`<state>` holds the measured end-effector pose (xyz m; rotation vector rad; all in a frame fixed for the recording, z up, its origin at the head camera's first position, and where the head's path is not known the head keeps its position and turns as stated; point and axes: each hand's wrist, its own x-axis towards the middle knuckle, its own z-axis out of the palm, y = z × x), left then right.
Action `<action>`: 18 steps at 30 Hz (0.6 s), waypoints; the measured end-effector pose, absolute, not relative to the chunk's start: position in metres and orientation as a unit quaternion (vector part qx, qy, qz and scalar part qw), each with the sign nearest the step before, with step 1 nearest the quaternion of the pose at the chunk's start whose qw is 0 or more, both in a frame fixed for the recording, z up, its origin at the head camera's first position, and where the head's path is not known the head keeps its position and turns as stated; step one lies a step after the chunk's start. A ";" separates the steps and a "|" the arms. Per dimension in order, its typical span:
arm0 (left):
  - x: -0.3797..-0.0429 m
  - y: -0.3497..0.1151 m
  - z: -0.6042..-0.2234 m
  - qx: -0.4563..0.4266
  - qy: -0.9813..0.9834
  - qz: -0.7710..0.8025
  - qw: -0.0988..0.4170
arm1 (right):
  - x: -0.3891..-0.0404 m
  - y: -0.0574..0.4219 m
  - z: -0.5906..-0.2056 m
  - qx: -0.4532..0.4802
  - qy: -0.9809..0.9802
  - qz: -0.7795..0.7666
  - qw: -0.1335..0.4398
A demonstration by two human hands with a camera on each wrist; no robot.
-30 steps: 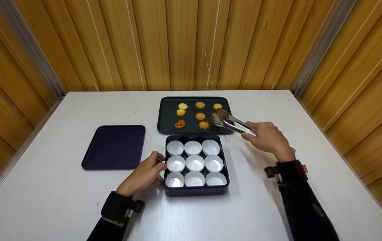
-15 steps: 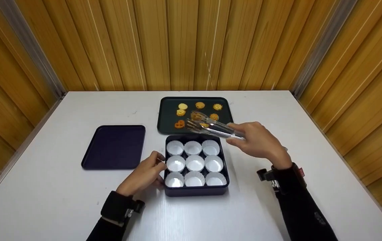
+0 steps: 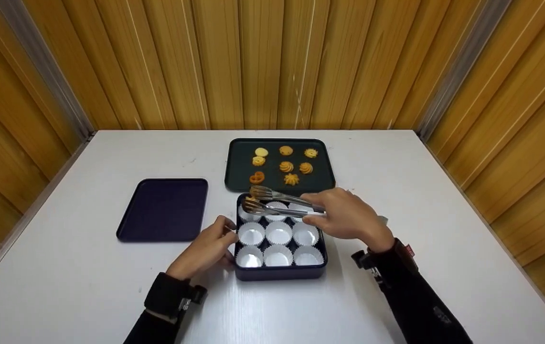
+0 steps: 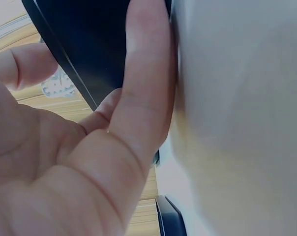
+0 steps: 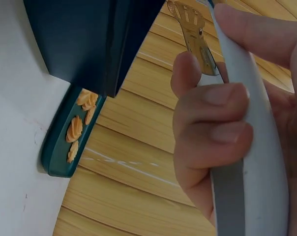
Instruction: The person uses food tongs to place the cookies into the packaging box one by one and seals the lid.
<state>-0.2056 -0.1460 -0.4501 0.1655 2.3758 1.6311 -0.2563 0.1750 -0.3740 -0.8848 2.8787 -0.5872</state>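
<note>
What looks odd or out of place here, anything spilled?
Nothing looks spilled. The pale round cookie and the yellow cookie in front sit crowded together on the green tray, while other cookies lie apart.

Silver tongs [image 3: 284, 197] over navy box [image 3: 279, 274], white cups [image 3: 278, 233].

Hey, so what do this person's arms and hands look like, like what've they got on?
The left hand and right hand are ungloved. Both arms have black sleeves, with a broad black wristband and small dark device at each wrist. The right wrist shows a red tag; that sleeve has a faint grey mark, unreadable here.
</note>
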 end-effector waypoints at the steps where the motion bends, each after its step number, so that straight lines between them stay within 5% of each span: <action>1: -0.206 -0.146 -0.450 0.057 0.818 0.558 0.125 | -0.256 0.173 -0.375 -0.290 0.938 -0.186 0.034; 18: -0.206 -0.145 -0.450 0.059 0.817 0.561 0.124 | -0.253 0.159 -0.387 -0.275 0.949 -0.153 0.028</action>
